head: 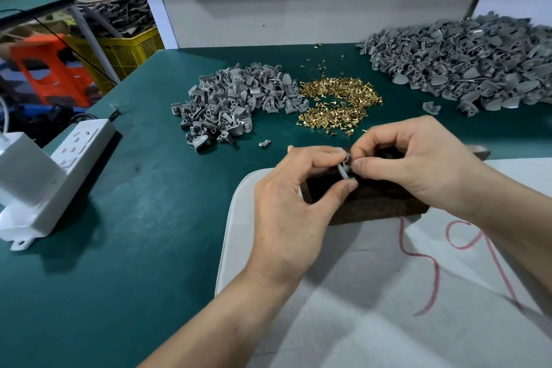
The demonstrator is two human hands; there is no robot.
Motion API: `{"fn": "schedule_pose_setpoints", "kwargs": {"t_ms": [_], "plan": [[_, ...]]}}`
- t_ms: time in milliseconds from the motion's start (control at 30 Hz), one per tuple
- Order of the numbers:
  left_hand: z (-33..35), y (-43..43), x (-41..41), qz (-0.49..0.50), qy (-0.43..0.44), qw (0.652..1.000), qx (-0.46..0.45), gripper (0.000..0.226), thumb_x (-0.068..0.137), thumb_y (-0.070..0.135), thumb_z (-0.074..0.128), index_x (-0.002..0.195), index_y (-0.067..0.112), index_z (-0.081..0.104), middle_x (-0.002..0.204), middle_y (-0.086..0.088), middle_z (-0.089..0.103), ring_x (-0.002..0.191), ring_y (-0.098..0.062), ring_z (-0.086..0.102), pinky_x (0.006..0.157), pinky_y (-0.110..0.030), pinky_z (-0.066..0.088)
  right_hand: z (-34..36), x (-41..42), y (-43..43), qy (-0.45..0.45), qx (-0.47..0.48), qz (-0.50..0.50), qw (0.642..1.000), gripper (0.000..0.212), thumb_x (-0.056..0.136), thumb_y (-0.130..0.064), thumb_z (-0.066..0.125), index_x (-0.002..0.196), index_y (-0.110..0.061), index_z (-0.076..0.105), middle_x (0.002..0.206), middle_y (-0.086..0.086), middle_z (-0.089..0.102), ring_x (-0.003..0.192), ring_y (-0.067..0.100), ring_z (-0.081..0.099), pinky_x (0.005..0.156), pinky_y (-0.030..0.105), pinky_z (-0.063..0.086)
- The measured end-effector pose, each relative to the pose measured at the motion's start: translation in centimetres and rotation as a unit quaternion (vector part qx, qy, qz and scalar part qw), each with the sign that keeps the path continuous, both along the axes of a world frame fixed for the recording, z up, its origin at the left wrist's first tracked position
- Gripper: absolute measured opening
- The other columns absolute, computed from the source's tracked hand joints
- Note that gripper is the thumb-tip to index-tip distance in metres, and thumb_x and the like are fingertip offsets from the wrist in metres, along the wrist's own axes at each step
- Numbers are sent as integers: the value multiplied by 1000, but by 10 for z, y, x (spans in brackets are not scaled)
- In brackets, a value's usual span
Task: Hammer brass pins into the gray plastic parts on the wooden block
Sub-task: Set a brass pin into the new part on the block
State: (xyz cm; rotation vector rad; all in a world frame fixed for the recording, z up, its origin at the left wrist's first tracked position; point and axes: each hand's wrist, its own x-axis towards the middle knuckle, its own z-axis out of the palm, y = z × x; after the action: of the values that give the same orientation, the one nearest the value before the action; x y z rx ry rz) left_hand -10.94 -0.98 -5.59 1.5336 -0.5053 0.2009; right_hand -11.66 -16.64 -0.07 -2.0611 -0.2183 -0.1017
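The left hand (292, 212) pinches a gray plastic part (343, 170) between thumb and forefinger, just above the dark wooden block (376, 203). The right hand (418, 164) has its fingers (370, 166) curled narrow, pinching a brass pin (352, 167) against the part. The block sits on a white sheet (358, 293) on the green worktop (149, 188). Beyond lie loose brass pins (337, 104), between a small pile of gray parts (236, 101) and a large heap (478, 66).
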Motion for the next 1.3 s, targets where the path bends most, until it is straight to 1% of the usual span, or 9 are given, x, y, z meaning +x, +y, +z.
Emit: {"fn": "schedule_pose_setpoints", "kwargs": {"t_ms": [67, 167, 300, 633, 700, 833, 933, 1100, 1300], "plan": [[0, 0, 0, 1, 5, 1000, -7, 28, 71, 0, 79, 93, 16, 69, 99, 5, 70, 95, -7, 67, 90, -21, 49, 0, 0, 0, -2, 4, -1, 1000, 24, 77, 2, 68, 61, -16, 66, 51, -11, 57, 48, -2, 47, 49, 6, 35], [0, 0, 1, 1, 10, 1000, -10, 28, 71, 0, 80, 91, 16, 69, 98, 6, 71, 95, -8, 67, 94, -27, 48, 0, -1, 1, -4, 4, -4, 1000, 24, 77, 2, 69, 61, -15, 66, 51, -11, 56, 48, -2, 47, 49, 6, 34], [0, 0, 1, 5, 7, 1000, -8, 28, 70, 0, 80, 91, 15, 69, 98, 4, 71, 94, -8, 67, 87, -19, 49, 0, -1, 2, -9, -3, -7, 1000, 24, 77, 2, 69, 61, -15, 65, 51, -11, 56, 48, -2, 46, 49, 6, 34], [0, 1, 1, 10, 4, 1000, -7, 28, 70, 2, 81, 91, 16, 69, 97, 5, 71, 93, -9, 68, 87, -19, 50, 0, -1, 2, -7, -7, -8, 1000, 23, 77, 2, 69, 62, -14, 66, 51, -11, 56, 49, -2, 46, 50, 5, 34], [0, 1, 0, 10, 5, 1000, -6, 28, 70, 2, 81, 91, 17, 69, 97, 6, 71, 94, -9, 68, 89, -22, 51, 1, -1, 2, -6, -10, -9, 1000, 23, 77, 1, 69, 62, -15, 66, 51, -11, 56, 48, -2, 46, 50, 5, 34], [1, 0, -1, 13, 7, 1000, -4, 27, 70, 3, 81, 89, 18, 69, 96, 7, 71, 95, -9, 68, 98, -42, 49, 0, -2, 3, -3, -14, -12, 1000, 22, 78, 1, 69, 62, -14, 66, 51, -11, 55, 48, -2, 46, 49, 6, 34], [0, -1, -1, 14, 14, 1000, -13, 28, 70, 2, 81, 88, 19, 69, 95, 8, 71, 94, -9, 68, 102, -48, 45, 0, -2, 4, -1, -16, -17, 1000, 22, 77, 0, 69, 62, -14, 66, 51, -10, 56, 48, -2, 45, 49, 7, 34], [-2, -2, 0, 8, 18, 1000, -19, 25, 70, 4, 79, 89, 17, 69, 96, 7, 72, 95, -10, 68, 102, -49, 45, 1, -3, 5, -4, -29, -19, 999, 21, 77, 0, 69, 62, -14, 66, 52, -10, 56, 49, -3, 46, 50, 6, 35], [-2, -1, 1, 10, 19, 1000, -11, 26, 70, 6, 80, 87, 22, 69, 95, 7, 72, 94, -9, 68, 98, -42, 47, 1, -3, 6, -10, -39, -20, 999, 19, 77, 0, 70, 63, -13, 67, 53, -11, 56, 50, -2, 47, 51, 6, 35]]}}
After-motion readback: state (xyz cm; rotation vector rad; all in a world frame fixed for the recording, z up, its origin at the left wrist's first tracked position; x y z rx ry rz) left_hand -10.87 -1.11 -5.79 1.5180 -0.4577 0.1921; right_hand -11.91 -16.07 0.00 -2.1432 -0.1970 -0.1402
